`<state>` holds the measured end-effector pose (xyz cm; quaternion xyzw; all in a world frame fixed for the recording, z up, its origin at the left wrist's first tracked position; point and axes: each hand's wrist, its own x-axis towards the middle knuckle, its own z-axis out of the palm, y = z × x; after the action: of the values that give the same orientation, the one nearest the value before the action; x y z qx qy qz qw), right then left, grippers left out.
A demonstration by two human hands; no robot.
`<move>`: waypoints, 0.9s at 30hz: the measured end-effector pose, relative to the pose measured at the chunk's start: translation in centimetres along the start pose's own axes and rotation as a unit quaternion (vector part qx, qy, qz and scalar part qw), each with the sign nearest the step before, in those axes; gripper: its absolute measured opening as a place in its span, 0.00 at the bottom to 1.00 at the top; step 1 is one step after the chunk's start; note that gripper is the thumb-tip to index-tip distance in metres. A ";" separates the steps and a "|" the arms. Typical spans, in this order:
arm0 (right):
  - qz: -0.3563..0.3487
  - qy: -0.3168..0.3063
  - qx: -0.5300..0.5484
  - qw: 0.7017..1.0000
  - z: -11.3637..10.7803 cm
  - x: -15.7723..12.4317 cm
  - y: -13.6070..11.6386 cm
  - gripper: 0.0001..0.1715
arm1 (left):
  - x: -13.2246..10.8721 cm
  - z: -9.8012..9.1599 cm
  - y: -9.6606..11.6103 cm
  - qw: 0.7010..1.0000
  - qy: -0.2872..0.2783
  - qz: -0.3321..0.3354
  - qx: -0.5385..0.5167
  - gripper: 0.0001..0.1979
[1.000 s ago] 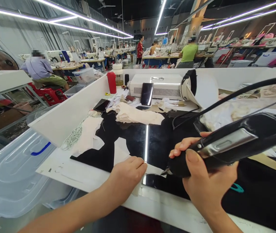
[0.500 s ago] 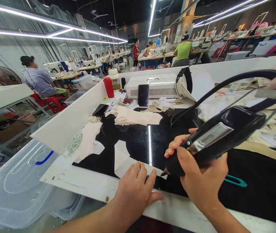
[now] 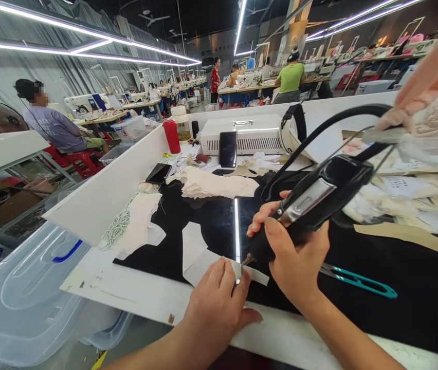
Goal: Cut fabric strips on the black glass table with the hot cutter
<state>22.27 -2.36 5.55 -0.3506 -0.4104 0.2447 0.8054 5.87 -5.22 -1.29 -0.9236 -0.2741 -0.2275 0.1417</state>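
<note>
My right hand (image 3: 294, 257) grips a black corded hand tool (image 3: 319, 198), its metal tip pointing down at a white strip of material (image 3: 255, 276) on the black glossy table top (image 3: 415, 303). My left hand (image 3: 219, 303) lies flat on that strip, fingers stretched out, right beside the tool's tip. White cut pieces (image 3: 192, 241) lie just beyond my left hand.
Teal thread snips (image 3: 358, 281) lie right of my right hand. A stack of cream fabric (image 3: 219, 185), phones (image 3: 227, 149), a white box machine (image 3: 250, 134) and a red bottle (image 3: 172, 136) stand further back. Another person's hand (image 3: 423, 87) holds fabric at upper right. A clear plastic bin (image 3: 22, 303) stands left.
My left hand went from a closed fist to lying flat on the white strip. The right hand with the tool moved left, bringing the tip onto the strip.
</note>
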 end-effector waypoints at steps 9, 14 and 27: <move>0.016 -0.010 0.028 0.999 0.6 0.4 0.2 0.20 | 0.2 0.1 0.2 1.000 0.025 -0.002 -0.005 0.37; 0.015 -0.020 0.005 1.000 0.9 0.3 0.6 0.19 | 0.2 0.3 0.2 0.999 0.042 -0.009 -0.020 0.35; 0.008 -0.007 -0.008 1.000 0.7 0.1 0.2 0.22 | 0.0 -0.8 -0.5 0.995 0.005 -0.051 -0.086 0.36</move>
<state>21.70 -1.86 5.73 -0.3590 -0.4149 0.2505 0.7976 5.28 -5.18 -0.54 -0.9160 -0.2996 -0.2618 0.0517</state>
